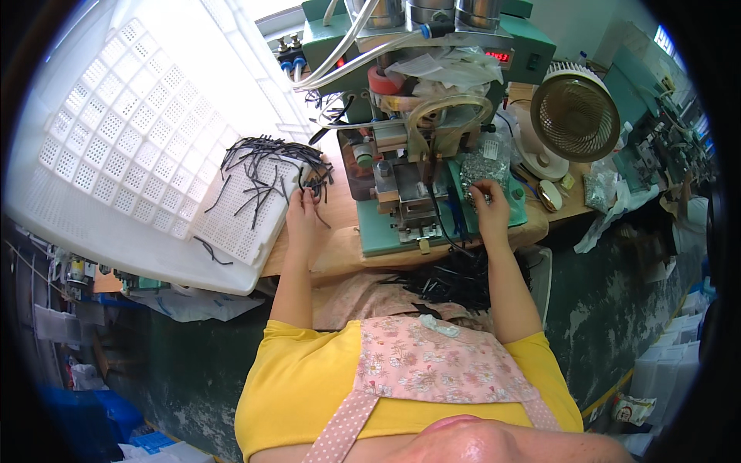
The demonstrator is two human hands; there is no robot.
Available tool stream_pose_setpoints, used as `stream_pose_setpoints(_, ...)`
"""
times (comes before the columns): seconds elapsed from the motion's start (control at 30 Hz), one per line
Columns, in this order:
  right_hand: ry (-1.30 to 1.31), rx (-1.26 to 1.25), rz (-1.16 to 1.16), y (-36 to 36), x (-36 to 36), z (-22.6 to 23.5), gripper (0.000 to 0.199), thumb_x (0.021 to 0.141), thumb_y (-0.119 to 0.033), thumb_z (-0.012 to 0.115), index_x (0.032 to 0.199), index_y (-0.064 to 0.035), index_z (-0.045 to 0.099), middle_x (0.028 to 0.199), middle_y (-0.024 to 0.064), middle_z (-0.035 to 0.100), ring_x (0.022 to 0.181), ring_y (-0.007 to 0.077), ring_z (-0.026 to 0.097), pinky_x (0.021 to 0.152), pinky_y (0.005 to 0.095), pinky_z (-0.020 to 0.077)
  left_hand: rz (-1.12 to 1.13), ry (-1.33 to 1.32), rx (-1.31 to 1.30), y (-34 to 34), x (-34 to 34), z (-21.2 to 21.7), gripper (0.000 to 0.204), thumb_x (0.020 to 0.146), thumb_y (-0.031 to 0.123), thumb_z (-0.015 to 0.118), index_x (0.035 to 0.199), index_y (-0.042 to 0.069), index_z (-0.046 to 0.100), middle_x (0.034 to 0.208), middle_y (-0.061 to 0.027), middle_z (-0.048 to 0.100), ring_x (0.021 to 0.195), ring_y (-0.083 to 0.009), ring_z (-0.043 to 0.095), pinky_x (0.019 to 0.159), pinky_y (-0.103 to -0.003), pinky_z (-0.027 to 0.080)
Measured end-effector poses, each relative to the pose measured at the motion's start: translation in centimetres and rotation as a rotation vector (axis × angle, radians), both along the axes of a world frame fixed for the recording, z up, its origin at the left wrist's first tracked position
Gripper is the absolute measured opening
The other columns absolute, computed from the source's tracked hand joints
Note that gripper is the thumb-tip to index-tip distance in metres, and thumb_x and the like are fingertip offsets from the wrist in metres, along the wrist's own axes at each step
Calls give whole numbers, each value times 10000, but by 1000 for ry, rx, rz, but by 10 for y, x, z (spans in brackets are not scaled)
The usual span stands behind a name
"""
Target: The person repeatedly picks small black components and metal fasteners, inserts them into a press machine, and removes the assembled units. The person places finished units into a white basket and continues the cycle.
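My left hand [302,214] is at the right edge of a white perforated plastic basket, its fingers closed among thin black strips [266,158] that lie in a loose heap there. At least one strip shows at its fingertips. My right hand [492,207] bends over a clear plastic bag of small silvery metal parts [485,168], with thumb and fingers pinched together. Whatever sits in that pinch is too small to make out. Between my hands stands a green bench machine [370,241] with a metal fixture [417,202] and a black cable hanging in front.
The large white basket [100,255] fills the left side. To the right stand a fan [575,116] and another small bag of metal parts [600,189]. A dark bundle of black strips [455,282] lies below the table edge, by my lap. White hoses [340,58] run above the machine.
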State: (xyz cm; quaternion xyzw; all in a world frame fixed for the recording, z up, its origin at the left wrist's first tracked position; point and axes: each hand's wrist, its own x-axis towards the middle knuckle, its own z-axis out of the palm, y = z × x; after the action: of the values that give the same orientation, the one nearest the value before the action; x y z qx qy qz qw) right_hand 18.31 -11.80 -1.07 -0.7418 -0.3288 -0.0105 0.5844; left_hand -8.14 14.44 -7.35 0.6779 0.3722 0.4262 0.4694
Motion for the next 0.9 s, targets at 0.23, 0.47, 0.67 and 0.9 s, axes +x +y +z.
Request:
stream_pose_setpoints(0.23,-164,30,216,26,-37,49,134,844,-81,650,953,-16,609,901,71,642,873,173,606,790,282,458,-105,-220,301,-57,37,76,246,1003,176,436,1101,-6,569,1001,-84,651,824,-123,632,709,-240,511)
stream_pose_setpoints(0.47,103,135,272,40,-53,48,183,828,-81,674,962,-34,559,979,64,615,906,170,602,808,288,457,-260,-197,1058,-131,59,119,269,756,-30,622,1013,36,666,994,-97,666,896,-256,629,813,-338,502)
stream_pose_setpoints(0.67,-326,19,110,23,-30,43,183,815,-37,667,949,-31,543,977,89,608,907,223,602,834,306,456,-434,-192,1120,-146,96,110,260,729,32,642,988,31,671,997,-106,664,943,-261,667,701,-305,552)
stream_pose_setpoints(0.9,-371,-311,-54,-43,63,-10,161,846,-17,571,1006,-10,554,964,166,587,904,340,583,823,381,458,-427,-226,1229,-136,100,94,274,717,71,627,986,42,670,1011,-93,664,956,-245,665,699,-285,552)
